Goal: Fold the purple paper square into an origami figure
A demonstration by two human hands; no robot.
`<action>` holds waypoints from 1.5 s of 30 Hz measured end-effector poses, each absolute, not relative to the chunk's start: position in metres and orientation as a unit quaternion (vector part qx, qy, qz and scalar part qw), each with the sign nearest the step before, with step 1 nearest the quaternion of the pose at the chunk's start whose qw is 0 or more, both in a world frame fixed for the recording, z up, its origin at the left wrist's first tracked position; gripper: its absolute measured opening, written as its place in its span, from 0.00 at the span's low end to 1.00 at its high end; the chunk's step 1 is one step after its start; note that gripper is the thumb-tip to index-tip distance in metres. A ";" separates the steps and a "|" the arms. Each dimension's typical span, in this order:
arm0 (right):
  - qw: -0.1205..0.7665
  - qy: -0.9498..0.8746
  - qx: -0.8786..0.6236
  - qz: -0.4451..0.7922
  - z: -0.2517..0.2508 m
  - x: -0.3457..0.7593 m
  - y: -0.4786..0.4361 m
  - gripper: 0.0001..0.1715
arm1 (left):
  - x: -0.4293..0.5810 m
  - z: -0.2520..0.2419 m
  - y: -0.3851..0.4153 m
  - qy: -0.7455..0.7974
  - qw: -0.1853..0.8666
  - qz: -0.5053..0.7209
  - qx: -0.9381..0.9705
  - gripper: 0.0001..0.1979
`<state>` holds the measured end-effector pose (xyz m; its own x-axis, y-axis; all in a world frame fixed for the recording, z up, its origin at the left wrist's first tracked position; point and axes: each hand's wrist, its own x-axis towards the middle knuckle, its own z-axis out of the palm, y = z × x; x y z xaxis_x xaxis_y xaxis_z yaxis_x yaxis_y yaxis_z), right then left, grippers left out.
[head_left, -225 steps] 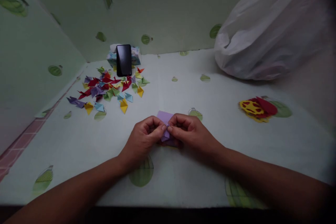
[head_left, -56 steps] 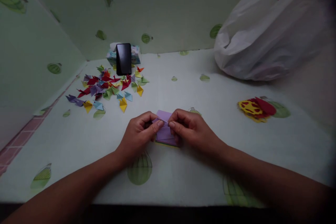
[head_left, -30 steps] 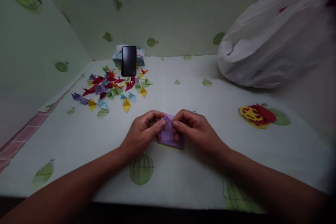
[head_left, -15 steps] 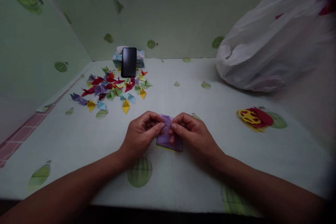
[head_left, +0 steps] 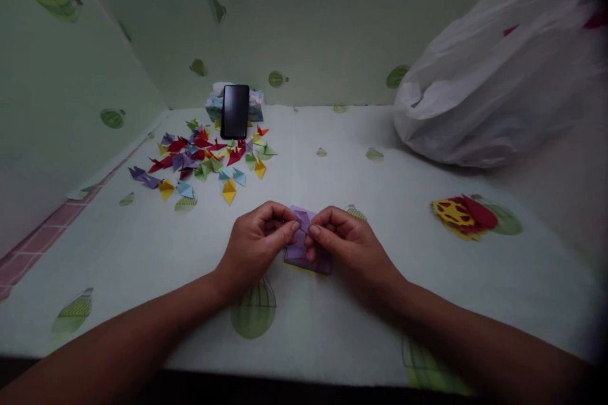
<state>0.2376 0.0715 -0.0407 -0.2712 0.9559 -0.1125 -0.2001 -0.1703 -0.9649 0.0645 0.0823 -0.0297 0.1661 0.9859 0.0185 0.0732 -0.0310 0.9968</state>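
Note:
My left hand and my right hand meet at the middle of the table, fingers curled. Both pinch a small folded purple paper between thumb and forefinger. Under it lies a small stack of purple paper squares with a yellow edge showing, partly hidden by my right fingers. The table is covered by a pale green cloth printed with green balloon shapes.
A heap of small folded paper pieces in red, purple, yellow, blue and green lies at the far left. A black phone leans on a tissue box behind it. A white plastic bag fills the far right. Red and yellow paper cut-outs lie right.
The hands stay at the same spot, working the purple paper. Its upper flap has been folded down smaller since the earliest frame. The view has tilted slightly.

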 end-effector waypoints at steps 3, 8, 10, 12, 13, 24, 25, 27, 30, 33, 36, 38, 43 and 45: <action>0.429 -0.467 -0.412 0.654 -0.038 0.237 0.071 0.12 | 0.065 -0.030 0.083 0.479 0.508 0.438 0.566 0.05; 0.406 -0.475 -0.427 0.654 -0.034 0.236 0.071 0.13 | 0.065 -0.030 0.082 0.492 0.516 0.429 0.555 0.06; 0.397 -0.480 -0.428 0.654 -0.033 0.237 0.071 0.13 | 0.065 -0.029 0.081 0.496 0.525 0.426 0.545 0.07; 0.396 -0.484 -0.427 0.653 -0.033 0.237 0.071 0.12 | 0.066 -0.027 0.080 0.499 0.530 0.424 0.539 0.07; 0.397 -0.484 -0.427 0.652 -0.033 0.237 0.071 0.12 | 0.066 -0.027 0.079 0.500 0.532 0.423 0.537 0.07; 0.382 -0.479 -0.411 0.675 -0.035 0.238 0.072 0.15 | 0.066 -0.027 0.080 0.481 0.548 0.442 0.522 0.07; 0.379 -0.481 -0.410 0.676 -0.036 0.239 0.072 0.15 | 0.066 -0.027 0.081 0.477 0.547 0.446 0.523 0.07; 0.372 -0.486 -0.410 0.676 -0.037 0.239 0.073 0.16 | 0.066 -0.027 0.081 0.471 0.546 0.456 0.521 0.08; 0.367 -0.498 -0.416 0.666 -0.037 0.239 0.073 0.16 | 0.066 -0.027 0.082 0.459 0.551 0.468 0.516 0.12; 0.356 -0.525 -0.428 0.644 -0.035 0.240 0.073 0.15 | 0.063 -0.026 0.084 0.451 0.565 0.451 0.524 0.16; 0.346 -0.581 -0.443 0.589 -0.032 0.240 0.073 0.14 | 0.061 -0.024 0.086 0.453 0.571 0.398 0.557 0.11; 0.352 -0.601 -0.449 0.559 -0.031 0.241 0.074 0.13 | 0.061 -0.023 0.086 0.461 0.557 0.380 0.578 0.07; 0.389 -0.570 -0.454 0.563 -0.032 0.244 0.076 0.13 | 0.060 -0.027 0.085 0.466 0.552 0.393 0.569 0.07; 0.399 -0.570 -0.455 0.555 -0.033 0.244 0.077 0.13 | 0.060 -0.030 0.085 0.459 0.568 0.392 0.559 0.08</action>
<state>0.2445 0.0769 -0.0331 -0.2674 0.9623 -0.0496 0.0748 -0.0306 -0.9967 0.0603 0.0850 -0.0303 0.2701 0.9593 -0.0826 0.0689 0.0663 0.9954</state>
